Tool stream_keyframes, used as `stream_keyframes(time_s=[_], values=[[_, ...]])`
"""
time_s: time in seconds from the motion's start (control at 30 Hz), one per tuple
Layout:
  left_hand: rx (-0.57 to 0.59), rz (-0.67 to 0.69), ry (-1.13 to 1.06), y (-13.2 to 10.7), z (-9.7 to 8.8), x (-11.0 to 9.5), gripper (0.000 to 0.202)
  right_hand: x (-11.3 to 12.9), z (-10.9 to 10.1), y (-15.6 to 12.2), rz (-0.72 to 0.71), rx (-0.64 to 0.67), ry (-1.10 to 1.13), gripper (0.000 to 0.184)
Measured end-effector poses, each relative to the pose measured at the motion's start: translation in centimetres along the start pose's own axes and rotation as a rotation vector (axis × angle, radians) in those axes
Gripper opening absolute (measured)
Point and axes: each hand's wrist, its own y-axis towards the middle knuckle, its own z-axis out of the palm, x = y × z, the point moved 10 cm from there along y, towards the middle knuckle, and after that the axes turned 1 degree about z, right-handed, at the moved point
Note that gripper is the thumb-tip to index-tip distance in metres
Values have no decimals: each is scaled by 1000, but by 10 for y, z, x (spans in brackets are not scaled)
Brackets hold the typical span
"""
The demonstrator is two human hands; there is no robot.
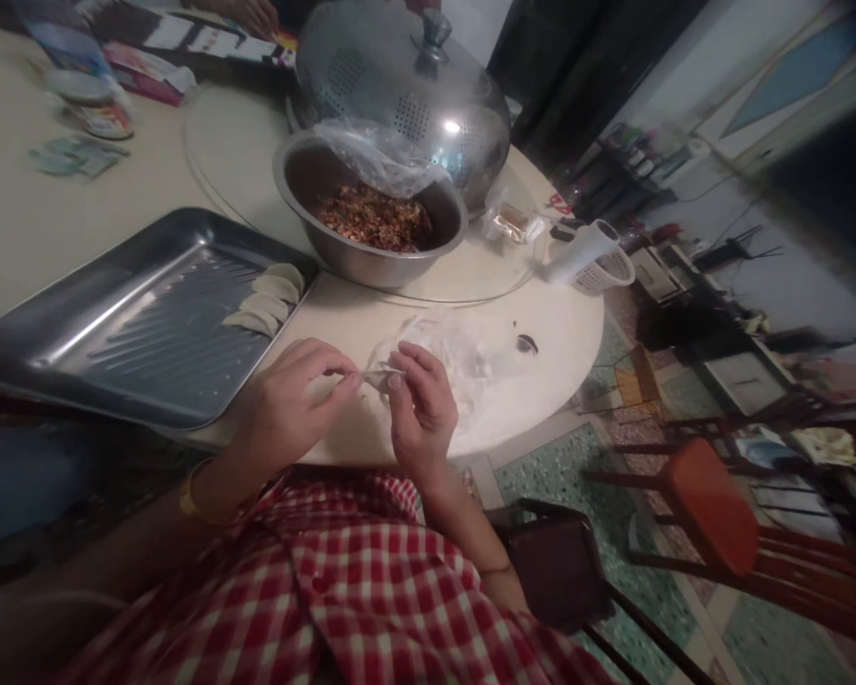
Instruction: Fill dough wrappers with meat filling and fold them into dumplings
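Between my two hands is a small pale dumpling (377, 378), folded and held above the table's near edge. My left hand (296, 395) pinches its left end between thumb and fingers. At its right end, my right hand (422, 404) grips it with thumb and fingertips. Just beyond lies a clear plastic bag (463, 357) with pale contents I cannot make out, probably wrappers. To the left, several finished dumplings (267, 303) sit in a row at the right side of a metal tray (164, 323). A steel bowl (375, 266) behind holds brown minced filling (375, 217).
A large perforated metal lid (414, 95) stands behind the bowl. On the right are a white basket (606, 269) and a plastic roll (585, 249). A jar (100, 109) is at far left. Another person's hand (257, 14) shows at the top. A chair (710, 504) stands right.
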Motion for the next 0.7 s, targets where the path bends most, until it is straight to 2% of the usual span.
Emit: stream_keyframes(time_s=[0.1, 0.17, 0.2, 0.27, 0.33, 0.43, 0.5, 0.7], values=[[-13, -1, -14, 1, -1, -1, 14, 0, 1, 1, 3, 1, 45, 25], [4, -78, -66, -1, 1, 9, 6, -2, 0, 1, 24, 3, 73, 24], [12, -140, -121, -4, 4, 17, 13, -4, 0, 2, 39, 8, 82, 24], [18, -280, -302, -11, 13, 33, 39, -7, 1, 3, 75, 28, 104, 23], [28, -413, -534, -19, 29, 44, 51, -10, 3, 5, 95, 60, 129, 24], [81, -578, -815, -27, 60, 44, 47, -9, 7, 9, 71, 116, 120, 27], [81, -658, -931, -29, 73, 40, 41, -8, 10, 12, 53, 156, 89, 27], [34, -757, -1043, -24, 82, 37, 21, -17, 2, 12, 110, 183, 131, 27]])
